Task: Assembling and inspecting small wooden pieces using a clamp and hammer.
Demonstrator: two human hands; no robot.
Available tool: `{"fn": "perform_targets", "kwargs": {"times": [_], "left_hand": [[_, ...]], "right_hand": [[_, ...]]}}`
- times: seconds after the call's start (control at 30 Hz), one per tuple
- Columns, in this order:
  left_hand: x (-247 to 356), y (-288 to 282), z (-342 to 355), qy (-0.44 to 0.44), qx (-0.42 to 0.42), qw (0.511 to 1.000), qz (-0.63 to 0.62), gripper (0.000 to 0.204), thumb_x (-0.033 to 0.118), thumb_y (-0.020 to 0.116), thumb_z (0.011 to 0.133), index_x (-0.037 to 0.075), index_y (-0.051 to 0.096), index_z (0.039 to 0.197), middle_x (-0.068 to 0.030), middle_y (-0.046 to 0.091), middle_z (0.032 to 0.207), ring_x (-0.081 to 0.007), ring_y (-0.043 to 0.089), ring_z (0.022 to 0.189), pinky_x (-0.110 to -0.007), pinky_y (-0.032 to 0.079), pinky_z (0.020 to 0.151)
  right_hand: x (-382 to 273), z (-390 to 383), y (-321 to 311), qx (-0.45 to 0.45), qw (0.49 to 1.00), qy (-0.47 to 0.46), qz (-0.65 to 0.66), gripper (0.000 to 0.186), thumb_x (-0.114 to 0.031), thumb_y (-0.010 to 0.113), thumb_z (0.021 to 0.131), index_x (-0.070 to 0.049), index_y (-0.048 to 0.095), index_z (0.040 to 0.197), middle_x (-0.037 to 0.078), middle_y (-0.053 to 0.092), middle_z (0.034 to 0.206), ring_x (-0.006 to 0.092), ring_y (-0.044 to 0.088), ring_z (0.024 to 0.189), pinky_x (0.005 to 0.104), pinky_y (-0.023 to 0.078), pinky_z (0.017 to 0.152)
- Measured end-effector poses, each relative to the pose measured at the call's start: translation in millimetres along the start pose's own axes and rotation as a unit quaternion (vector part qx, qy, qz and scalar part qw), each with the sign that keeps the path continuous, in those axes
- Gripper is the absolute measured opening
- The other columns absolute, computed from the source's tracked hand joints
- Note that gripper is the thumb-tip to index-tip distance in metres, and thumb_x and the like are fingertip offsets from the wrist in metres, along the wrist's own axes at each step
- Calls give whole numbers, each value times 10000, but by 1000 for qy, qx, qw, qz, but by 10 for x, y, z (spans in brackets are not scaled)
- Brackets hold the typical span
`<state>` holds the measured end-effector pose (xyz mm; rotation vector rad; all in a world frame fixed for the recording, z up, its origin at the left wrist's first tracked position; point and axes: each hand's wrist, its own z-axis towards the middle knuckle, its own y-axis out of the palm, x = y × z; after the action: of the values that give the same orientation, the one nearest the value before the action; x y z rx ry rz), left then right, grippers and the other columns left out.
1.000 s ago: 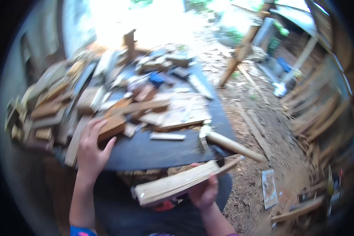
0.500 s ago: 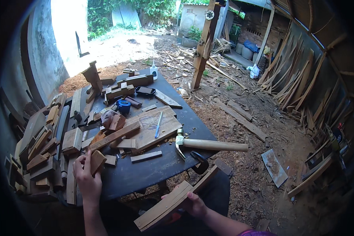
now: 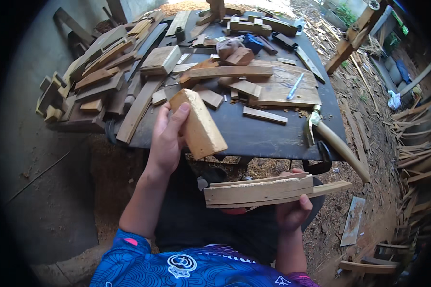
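Observation:
My left hand (image 3: 166,136) grips a short, light-coloured wood block (image 3: 198,125), held tilted in front of the table edge. In my right hand (image 3: 294,210) is a long piece of wood (image 3: 258,192) with a cracked lower edge and a narrower strip sticking out to the right; it lies almost level over my lap. The fingers wrap around its right part, some hidden behind it. On the table, beyond both hands, are a small wood strip (image 3: 265,115), a longer bar (image 3: 230,71) and a wide board (image 3: 292,93) with a blue pen (image 3: 295,87) on it.
A claw hammer (image 3: 337,136) rests at the right corner of the dark table (image 3: 292,143), its handle past the edge. Offcuts (image 3: 98,88) are piled on the left. A wooden post (image 3: 357,36) stands beyond the right side. Wood scraps (image 3: 421,153) lean at far right.
My left hand has lifted the block off the table and brought it nearer. My right hand has turned its piece of wood almost level. The view has tipped down and swung left.

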<state>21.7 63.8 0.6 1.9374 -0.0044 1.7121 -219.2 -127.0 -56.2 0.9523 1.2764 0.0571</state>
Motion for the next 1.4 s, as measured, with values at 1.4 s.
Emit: {"fn": "perform_targets", "kwargs": {"times": [1.4], "left_hand": [[731, 228, -1030, 571, -320, 724, 218, 377, 191, 850, 862, 152, 682, 1197, -60, 644, 961, -225, 632, 750, -392, 507, 597]], "right_hand": [[823, -72, -523, 60, 996, 20, -66, 616, -313, 687, 938, -1, 482, 1429, 98, 613, 1224, 193, 602, 1116, 350, 486, 964]]}}
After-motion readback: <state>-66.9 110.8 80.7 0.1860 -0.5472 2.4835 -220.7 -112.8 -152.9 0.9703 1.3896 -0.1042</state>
